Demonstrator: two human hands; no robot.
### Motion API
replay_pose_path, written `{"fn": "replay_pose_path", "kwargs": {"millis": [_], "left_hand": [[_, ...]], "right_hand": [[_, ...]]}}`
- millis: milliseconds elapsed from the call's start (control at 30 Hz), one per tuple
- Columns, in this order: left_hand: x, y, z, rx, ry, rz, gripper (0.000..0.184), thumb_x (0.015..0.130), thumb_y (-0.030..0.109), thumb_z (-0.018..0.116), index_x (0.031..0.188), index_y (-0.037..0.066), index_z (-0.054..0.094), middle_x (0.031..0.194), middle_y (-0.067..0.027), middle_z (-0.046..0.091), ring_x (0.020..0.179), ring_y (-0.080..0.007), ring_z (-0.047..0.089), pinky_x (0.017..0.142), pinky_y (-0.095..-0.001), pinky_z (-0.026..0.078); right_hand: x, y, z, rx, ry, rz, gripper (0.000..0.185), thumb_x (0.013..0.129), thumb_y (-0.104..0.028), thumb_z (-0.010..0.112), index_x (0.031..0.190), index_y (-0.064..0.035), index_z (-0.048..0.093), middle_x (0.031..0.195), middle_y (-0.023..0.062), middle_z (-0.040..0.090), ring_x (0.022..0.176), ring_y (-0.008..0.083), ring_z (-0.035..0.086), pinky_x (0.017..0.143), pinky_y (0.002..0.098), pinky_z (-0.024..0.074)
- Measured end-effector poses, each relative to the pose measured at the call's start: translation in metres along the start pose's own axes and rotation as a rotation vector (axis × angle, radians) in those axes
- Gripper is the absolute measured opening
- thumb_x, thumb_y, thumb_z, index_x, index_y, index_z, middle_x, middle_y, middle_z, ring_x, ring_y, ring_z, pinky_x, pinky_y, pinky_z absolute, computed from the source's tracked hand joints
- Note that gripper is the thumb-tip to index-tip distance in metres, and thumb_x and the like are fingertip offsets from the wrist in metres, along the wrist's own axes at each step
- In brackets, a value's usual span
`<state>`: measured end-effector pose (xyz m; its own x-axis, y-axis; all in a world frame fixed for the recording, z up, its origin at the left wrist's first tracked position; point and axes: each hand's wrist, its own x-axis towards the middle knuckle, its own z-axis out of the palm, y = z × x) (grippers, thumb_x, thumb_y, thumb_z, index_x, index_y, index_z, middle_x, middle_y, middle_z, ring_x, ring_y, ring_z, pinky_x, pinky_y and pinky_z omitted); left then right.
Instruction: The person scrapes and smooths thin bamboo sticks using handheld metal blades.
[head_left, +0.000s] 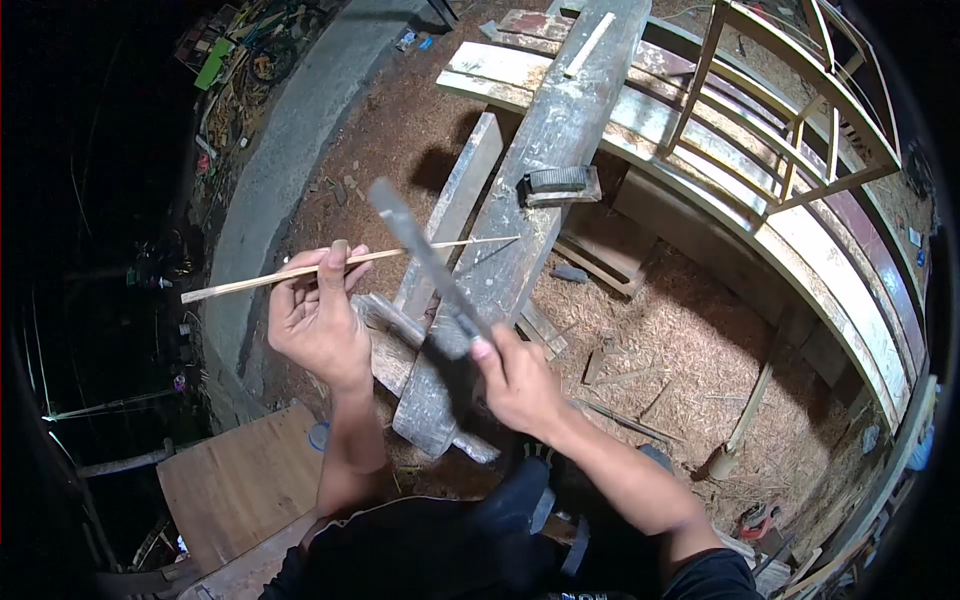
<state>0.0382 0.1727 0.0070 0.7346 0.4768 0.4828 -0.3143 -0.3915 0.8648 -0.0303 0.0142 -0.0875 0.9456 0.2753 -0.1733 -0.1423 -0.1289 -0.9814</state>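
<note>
My left hand (pixel 325 305) is closed round a thin, light wooden strip (pixel 240 287), which lies nearly level, its right end over a worn grey plank (pixel 540 190). In my right hand (pixel 513 377) is the handle of a long flat blade (pixel 425 250), blurred, slanting up and left. The blade crosses in front of the strip; whether they touch I cannot tell. On the plank beyond sits a dark ridged block (pixel 558 180) on a small wood piece.
A wooden frame (pixel 740 100) stands at the upper right on a large curved bench (pixel 800 265). Wood shavings and offcuts cover the ground (pixel 700 350). A plywood board (pixel 235 485) lies at the lower left. Another thin stick (pixel 590 45) rests on the plank's far end.
</note>
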Motion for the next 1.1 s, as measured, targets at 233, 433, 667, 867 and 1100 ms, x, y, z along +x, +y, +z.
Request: {"fn": "replay_pose_path", "kwargs": {"millis": [233,433,667,867,1100], "left_hand": [[-0.001,0.001,0.005,-0.051,-0.033,0.06,0.009,0.092,-0.006,0.067,0.098,-0.011,0.062,0.092,-0.0191,0.069,0.082,-0.028,0.074,0.069,-0.036,0.068],[0.002,-0.004,0.003,-0.021,-0.003,0.064,0.008,0.091,-0.007,0.068,0.096,-0.009,0.062,0.091,-0.0183,0.069,0.081,-0.0276,0.074,0.068,-0.0367,0.068],[0.0,0.001,0.006,-0.022,-0.011,0.07,0.008,0.091,-0.008,0.069,0.095,-0.009,0.062,0.089,-0.0179,0.068,0.079,-0.0263,0.074,0.068,-0.0367,0.068],[0.001,0.0,0.005,-0.029,0.005,0.037,0.009,0.091,-0.006,0.069,0.096,-0.009,0.061,0.088,-0.0174,0.069,0.078,-0.0264,0.074,0.068,-0.0373,0.068],[-0.003,0.002,0.007,-0.009,-0.003,0.055,0.009,0.092,-0.007,0.068,0.096,-0.01,0.061,0.089,-0.0178,0.068,0.08,-0.028,0.074,0.069,-0.0374,0.068]], "right_hand": [[0.008,0.036,0.003,0.025,0.175,0.157,0.035,0.105,-0.029,0.049,0.101,0.0054,0.057,0.073,0.0324,0.061,0.075,0.0517,0.064,0.07,0.0551,0.0491],[0.012,0.049,0.009,0.02,0.15,0.166,0.041,0.106,-0.034,0.048,0.1,0.0062,0.056,0.076,0.036,0.062,0.079,0.0558,0.064,0.074,0.0587,0.0491],[0.009,0.05,0.009,0.027,0.162,0.178,0.041,0.106,-0.032,0.048,0.098,0.0072,0.057,0.075,0.0352,0.062,0.078,0.0543,0.065,0.072,0.0571,0.0495],[-0.004,0.037,0.002,0.008,0.046,0.029,0.039,0.106,-0.031,0.048,0.101,0.0057,0.058,0.073,0.0342,0.062,0.078,0.053,0.065,0.072,0.0568,0.0496],[0.011,0.029,-0.001,0.034,0.095,0.195,0.043,0.107,-0.033,0.046,0.099,0.0072,0.059,0.07,0.0311,0.064,0.071,0.0496,0.067,0.067,0.0562,0.0514]]}}
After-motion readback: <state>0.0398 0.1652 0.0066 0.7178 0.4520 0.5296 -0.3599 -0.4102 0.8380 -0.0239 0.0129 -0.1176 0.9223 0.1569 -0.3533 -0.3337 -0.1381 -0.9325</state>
